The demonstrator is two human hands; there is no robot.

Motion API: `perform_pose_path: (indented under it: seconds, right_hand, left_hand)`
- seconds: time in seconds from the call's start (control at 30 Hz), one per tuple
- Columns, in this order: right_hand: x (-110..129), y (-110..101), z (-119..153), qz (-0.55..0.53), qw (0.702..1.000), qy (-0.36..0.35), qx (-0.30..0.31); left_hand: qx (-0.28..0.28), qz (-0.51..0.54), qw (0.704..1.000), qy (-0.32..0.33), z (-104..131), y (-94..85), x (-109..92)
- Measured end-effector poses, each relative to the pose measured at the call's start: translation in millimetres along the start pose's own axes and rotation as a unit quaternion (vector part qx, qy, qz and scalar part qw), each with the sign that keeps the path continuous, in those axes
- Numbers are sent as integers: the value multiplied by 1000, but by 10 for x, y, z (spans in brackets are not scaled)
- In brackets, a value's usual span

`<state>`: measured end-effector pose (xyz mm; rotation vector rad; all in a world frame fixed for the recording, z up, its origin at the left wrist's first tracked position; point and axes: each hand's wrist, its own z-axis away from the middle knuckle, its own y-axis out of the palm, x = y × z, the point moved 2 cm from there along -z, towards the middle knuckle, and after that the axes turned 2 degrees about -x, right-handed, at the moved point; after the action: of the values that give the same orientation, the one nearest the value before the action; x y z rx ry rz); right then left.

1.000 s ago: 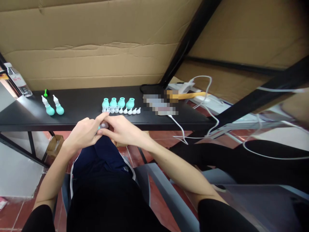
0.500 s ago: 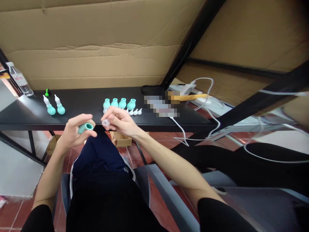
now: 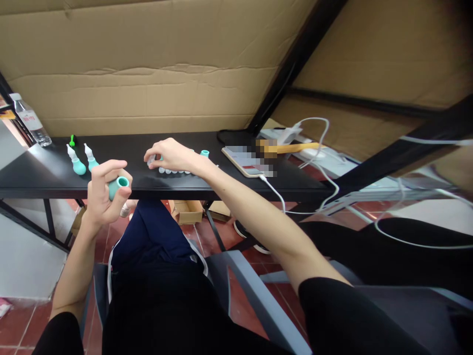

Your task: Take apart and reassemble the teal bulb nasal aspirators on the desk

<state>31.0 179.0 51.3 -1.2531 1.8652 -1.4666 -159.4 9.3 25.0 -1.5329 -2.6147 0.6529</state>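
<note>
My left hand (image 3: 105, 195) is closed round a teal bulb (image 3: 118, 188), its open mouth facing up, in front of the table edge. Over the black table (image 3: 121, 148), my right hand (image 3: 168, 155) pinches a small clear piece (image 3: 151, 160) at its fingertips. Beneath and behind that hand, teal bulbs are mostly hidden; one (image 3: 204, 153) shows to its right. A row of small white pieces (image 3: 168, 171) lies just in front of them. Two assembled teal bulbs with clear tips, one (image 3: 79, 166) fully visible, the other (image 3: 91, 162) partly covered by my left hand, are at the left.
A water bottle (image 3: 32, 121) and a small green object (image 3: 72, 141) are at the back left. On the right lie a phone (image 3: 244, 160) with a white cable and a yellow strap (image 3: 295, 148). Cardboard boxes (image 3: 186, 212) are on the floor. Another person's dark-clothed legs show at the right.
My right hand has moved forward over the table with the clear piece, covering most of the teal bulbs. My left hand has shifted left with its bulb.
</note>
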Motion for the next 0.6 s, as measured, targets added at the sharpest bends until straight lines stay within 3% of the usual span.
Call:
perform_pose_path:
  seconds: [0.23,0.37,0.6]
  right_hand:
    - [50,133,-117,118,988,31,96]
    - [83,88,-108,147,981,63,109]
    - [81,40,-82,166,977,61,122]
  left_hand:
    - [4,-13,1000,17,-5,0,17]
    - [10,-23,1000,5,4,5,25]
    - [17,-27,999,-15,16,13,46]
